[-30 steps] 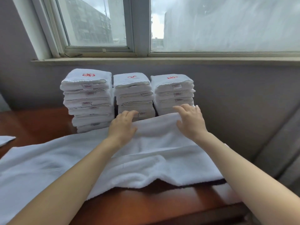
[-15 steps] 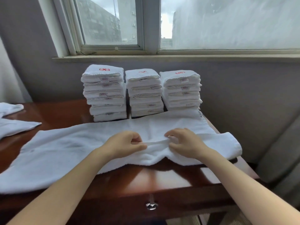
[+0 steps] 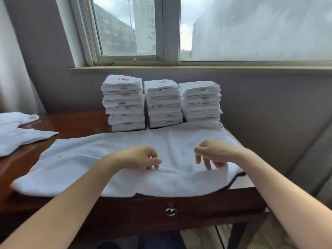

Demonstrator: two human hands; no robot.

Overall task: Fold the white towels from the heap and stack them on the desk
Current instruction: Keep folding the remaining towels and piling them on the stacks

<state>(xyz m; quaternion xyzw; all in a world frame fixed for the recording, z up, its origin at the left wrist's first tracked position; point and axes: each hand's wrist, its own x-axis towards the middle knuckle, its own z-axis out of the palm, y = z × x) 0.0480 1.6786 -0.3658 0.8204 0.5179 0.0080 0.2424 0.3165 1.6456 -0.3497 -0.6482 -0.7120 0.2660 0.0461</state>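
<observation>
Atop desk (image 3: 75, 123): spread towel (image 3: 107, 159); three stacks (image 3: 163, 105)

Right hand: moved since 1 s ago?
Yes. The right hand was up by the right stack of folded towels; it has come back toward the desk front edge, over the spread towel.

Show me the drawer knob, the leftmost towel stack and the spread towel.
drawer knob (image 3: 170, 211): head view, its shiny face.
leftmost towel stack (image 3: 124, 103): head view, front of middle layers.
spread towel (image 3: 89, 159): head view, flat left half.
</observation>
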